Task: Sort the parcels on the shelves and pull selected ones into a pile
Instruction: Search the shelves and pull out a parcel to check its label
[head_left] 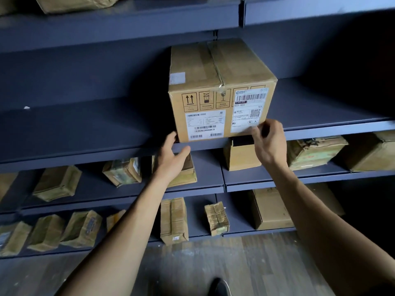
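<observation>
A large taped cardboard box (218, 82) with handling symbols and white shipping labels stands at the front edge of a dark blue shelf (85, 129). My left hand (172, 154) is spread just below the box's lower left corner, fingers reaching up to that corner, thumb out over the shelf lip. My right hand (268, 142) sits at the lower right corner of the box, fingers curled over the edge of the white label there. Whether it actually grips the box is unclear.
Lower shelves hold several small taped brown parcels (57, 184) and a medium carton (270, 208) at the lower right. Another parcel (70, 3) lies on the top shelf. Wooden floor and a dark shoe (220, 287) are below.
</observation>
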### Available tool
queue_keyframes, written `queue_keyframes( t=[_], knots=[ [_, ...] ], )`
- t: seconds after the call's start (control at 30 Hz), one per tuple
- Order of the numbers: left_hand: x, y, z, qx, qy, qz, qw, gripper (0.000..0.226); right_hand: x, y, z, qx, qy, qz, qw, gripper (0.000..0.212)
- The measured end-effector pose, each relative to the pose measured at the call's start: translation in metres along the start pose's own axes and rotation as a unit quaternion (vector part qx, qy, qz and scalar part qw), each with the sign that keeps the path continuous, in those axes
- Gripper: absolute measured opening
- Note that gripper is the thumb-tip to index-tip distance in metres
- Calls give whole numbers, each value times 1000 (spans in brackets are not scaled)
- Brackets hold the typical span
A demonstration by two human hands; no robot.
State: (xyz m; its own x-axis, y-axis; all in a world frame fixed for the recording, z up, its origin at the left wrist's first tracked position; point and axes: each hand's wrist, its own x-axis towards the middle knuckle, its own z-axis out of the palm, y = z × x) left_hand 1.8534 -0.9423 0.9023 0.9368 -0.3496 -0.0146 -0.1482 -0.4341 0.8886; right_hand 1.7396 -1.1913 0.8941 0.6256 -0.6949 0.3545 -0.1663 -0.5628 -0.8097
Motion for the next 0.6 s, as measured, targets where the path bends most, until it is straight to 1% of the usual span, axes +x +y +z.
queue_keyframes(
  t=[0.1,0.17,0.23,0.3,0.4,0.47,0.53,0.6],
  knots=[
    [-19,-1,3,-21,2,-15,1000,68,-23,-7,-14,25,4,53,998,32],
    [-36,2,17,-105,26,-34,994,67,-43,-9,-22,29,-4,82,996,38],
    [-58,10,38,-170,18,-53,984,64,-61,-13,-32,47,-3,104,993,51],
    [-77,20,65,-181,-13,-51,982,60,-74,-17,-46,75,4,118,990,53],
    [-103,54,103,-193,-83,-23,977,53,-89,-20,-78,101,24,110,988,45],
    [-118,86,126,-185,-138,9,973,49,-91,-19,-106,104,47,99,989,38],
    [-134,117,147,-184,-189,55,963,46,-87,-15,-136,108,79,90,987,34],
    [-150,149,167,-186,-225,102,951,50,-80,-10,-167,118,107,84,984,33]
  ],
)
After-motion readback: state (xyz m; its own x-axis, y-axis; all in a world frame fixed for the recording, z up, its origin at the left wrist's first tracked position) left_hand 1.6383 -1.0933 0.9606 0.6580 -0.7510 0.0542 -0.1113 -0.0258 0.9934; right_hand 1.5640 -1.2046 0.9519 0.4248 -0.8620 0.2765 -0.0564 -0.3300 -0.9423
